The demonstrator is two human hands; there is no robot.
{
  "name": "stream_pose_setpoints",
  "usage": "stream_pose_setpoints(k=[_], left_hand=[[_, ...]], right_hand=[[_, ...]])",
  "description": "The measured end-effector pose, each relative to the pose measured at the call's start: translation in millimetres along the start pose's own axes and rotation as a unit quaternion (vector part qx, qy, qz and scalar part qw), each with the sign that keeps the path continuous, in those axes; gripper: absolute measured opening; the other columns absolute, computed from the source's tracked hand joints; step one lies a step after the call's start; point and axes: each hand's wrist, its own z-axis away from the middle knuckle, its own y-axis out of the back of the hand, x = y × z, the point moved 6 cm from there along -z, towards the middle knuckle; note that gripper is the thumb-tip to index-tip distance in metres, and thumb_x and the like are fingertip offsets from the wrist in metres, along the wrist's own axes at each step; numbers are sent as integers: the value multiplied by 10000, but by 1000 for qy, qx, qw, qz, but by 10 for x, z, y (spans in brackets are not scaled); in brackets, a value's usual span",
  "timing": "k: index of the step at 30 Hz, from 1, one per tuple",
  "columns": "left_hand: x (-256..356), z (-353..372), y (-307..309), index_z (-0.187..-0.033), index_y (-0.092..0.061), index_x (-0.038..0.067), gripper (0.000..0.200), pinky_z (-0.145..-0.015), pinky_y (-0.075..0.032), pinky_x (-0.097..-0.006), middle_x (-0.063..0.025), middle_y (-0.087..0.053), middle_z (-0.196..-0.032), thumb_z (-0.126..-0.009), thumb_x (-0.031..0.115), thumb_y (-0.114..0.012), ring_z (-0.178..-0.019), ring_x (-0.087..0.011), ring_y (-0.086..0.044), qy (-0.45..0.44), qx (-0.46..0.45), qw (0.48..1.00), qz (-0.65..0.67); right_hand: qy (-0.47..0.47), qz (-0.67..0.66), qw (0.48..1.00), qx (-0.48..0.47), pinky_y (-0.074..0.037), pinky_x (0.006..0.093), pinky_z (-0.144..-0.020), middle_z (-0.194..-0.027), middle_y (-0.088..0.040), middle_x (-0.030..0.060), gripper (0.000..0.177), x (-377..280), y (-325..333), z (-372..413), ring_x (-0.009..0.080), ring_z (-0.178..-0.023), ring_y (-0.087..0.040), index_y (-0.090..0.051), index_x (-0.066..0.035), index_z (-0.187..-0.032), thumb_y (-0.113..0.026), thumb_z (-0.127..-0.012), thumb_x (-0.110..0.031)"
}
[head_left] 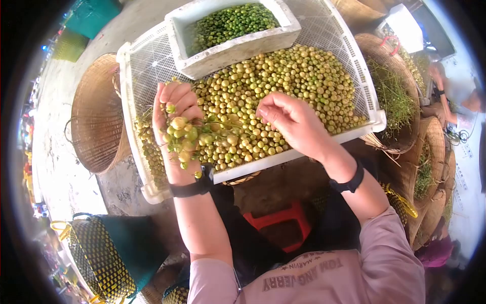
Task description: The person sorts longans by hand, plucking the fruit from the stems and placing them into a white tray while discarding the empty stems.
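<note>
My left hand (178, 99) is closed around a bunch of small round yellow-green fruits (181, 134), which hangs across my palm and wrist on thin stems. Right of it, my right hand (291, 119) hovers over a heap of loose fruits (298, 76) with thumb and fingers drawn together; whether anything is between them I cannot make out. The heap lies in a shallow white plastic tray (372, 96) with mesh walls. At the tray's far side stands a white foam box (243, 49) holding darker green fruits (235, 23).
A woven basket (96, 116) stands left of the tray. Another basket (362, 43) with green stems (387, 96) is at the right, near another person's arm (445, 99). A checkered woven bag (101, 253) sits lower left, a red stool (281, 220) below the tray.
</note>
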Motion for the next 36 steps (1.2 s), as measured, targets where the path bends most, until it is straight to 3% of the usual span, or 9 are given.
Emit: stream_pose_setpoints(k=[3,7,12,17,20,27,29,34,36], left_hand=[[-47,-57,63,-756,-453,83,315,-500,-349,-233,0,-401,-705,-1023,237,-386,-569,-93,-382,4,-5,1000,4],[-164,-145,82,-751,-454,88,334,-482,-347,-232,-2,-409,-701,-1028,252,-366,-547,-96,-380,24,-38,999,24],[-283,-215,138,-741,-450,93,364,-482,-345,-229,-4,-411,-693,-1035,278,-337,-551,-96,-383,45,-30,999,5],[-279,-241,152,-740,-449,93,364,-474,-340,-228,-4,-411,-692,-1035,273,-334,-546,-94,-380,34,-27,999,-7],[-206,-232,176,-740,-451,93,353,-463,-338,-225,-2,-410,-693,-1033,259,-345,-537,-88,-372,13,-34,999,5],[-280,-254,204,-749,-435,107,319,-439,-348,-208,7,-415,-678,-1025,244,-352,-518,-78,-401,7,-26,999,19],[-319,-274,224,-745,-437,107,322,-448,-349,-215,7,-419,-685,-1025,242,-354,-523,-78,-403,10,-21,999,26],[-288,-282,264,-756,-466,97,318,-481,-344,-226,5,-412,-701,-1026,234,-368,-558,-88,-382,16,-27,999,39],[-205,-271,301,-760,-472,98,308,-486,-349,-223,7,-417,-705,-1021,231,-377,-561,-88,-387,3,-27,999,45]], right_hand=[[-39,-171,985,-4,-399,202,-593,-784,-546,-43,213,379,-213,-27,24,-663,-466,-599,-60,-1005,-503,-1002,-250],[-47,-269,961,-41,-365,173,-593,-808,-522,-68,325,479,-303,3,14,-683,-452,-592,-80,-1058,-446,-1014,-367],[-55,-379,921,-73,-390,182,-568,-775,-507,-66,270,391,-373,-43,12,-642,-445,-572,-67,-1029,-566,-970,-331],[-61,-388,918,-59,-357,170,-553,-763,-506,-64,220,476,-260,-12,10,-637,-443,-570,-78,-1028,-570,-970,-290],[-99,-509,855,-9,-366,174,-553,-792,-560,-40,178,606,-236,-2,31,-630,-471,-579,-101,-1052,-552,-978,-260],[-129,-534,832,-84,-348,177,-526,-820,-521,-45,213,651,-322,-17,41,-649,-441,-578,-89,-1040,-471,-1003,-269],[-158,-439,880,-86,-316,161,-494,-797,-515,-66,237,614,-359,10,12,-626,-414,-590,-97,-1030,-483,-1002,-307],[-97,-432,887,-134,-275,157,-482,-728,-473,-76,245,555,-382,-8,2,-581,-365,-601,-101,-1035,-518,-991,-326],[-144,-514,843,-73,-281,162,-495,-674,-444,-83,232,627,-342,-7,13,-568,-366,-606,-114,-1012,-586,-957,-338]])
